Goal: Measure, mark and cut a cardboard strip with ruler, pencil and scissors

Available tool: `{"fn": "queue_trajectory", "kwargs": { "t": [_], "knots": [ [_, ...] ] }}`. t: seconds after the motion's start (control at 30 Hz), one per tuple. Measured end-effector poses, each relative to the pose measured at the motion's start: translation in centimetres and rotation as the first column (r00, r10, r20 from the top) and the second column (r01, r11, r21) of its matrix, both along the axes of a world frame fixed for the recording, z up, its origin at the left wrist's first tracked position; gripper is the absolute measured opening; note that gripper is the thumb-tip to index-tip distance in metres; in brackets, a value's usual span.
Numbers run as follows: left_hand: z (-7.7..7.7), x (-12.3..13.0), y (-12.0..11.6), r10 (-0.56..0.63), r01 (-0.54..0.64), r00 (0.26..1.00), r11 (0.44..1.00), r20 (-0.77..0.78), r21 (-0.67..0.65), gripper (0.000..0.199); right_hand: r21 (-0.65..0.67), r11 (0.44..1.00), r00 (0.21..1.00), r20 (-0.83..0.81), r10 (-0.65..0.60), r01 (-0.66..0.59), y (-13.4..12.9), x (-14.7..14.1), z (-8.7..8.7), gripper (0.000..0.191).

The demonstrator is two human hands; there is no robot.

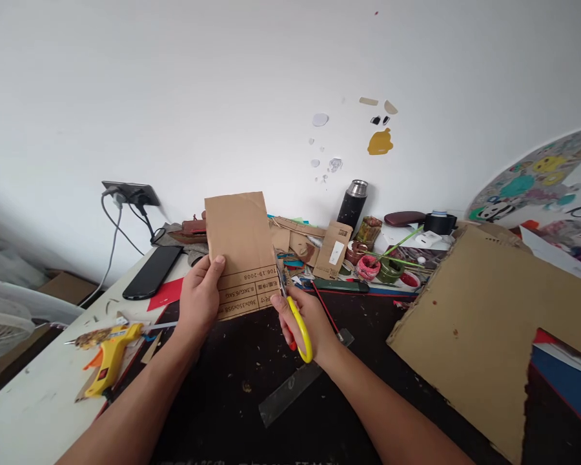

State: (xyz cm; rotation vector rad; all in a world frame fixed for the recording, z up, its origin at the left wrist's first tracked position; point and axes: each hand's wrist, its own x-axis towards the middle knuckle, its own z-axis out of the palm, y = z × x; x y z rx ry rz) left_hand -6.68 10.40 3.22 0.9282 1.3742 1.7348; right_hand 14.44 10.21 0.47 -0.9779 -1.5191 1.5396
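My left hand grips a rectangular piece of brown cardboard by its left edge, thumb on the near face. Black printed text and numbers run upside down across the cardboard's lower part. In my right hand is a pair of scissors with one yellow and one red handle. Their blades point upward and lie along the right edge of the cardboard; whether they are fully closed I cannot make out. The cardboard is held up above the dark work mat.
On the left lie a yellow glue gun and a black phone. Paint pots, a green cutter and a black thermos stand or lie by the wall. A large cardboard sheet covers the right side. A clear strip lies in front.
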Motion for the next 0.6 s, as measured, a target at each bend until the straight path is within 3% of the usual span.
{"fn": "queue_trajectory", "kwargs": {
  "t": [0.33,0.6],
  "knots": [
    [0.2,0.1,-0.1,0.038,-0.038,0.999,0.999,0.011,-0.004,0.048,0.008,1.000,0.999,0.033,0.019,-0.019,-0.1,0.1,0.3,0.046],
    [0.1,0.7,-0.4,0.091,-0.090,0.995,0.996,-0.034,0.012,0.046,-0.019,1.000,1.000,0.017,-0.006,0.006,0.2,0.1,-0.6,0.046]
  ]
}}
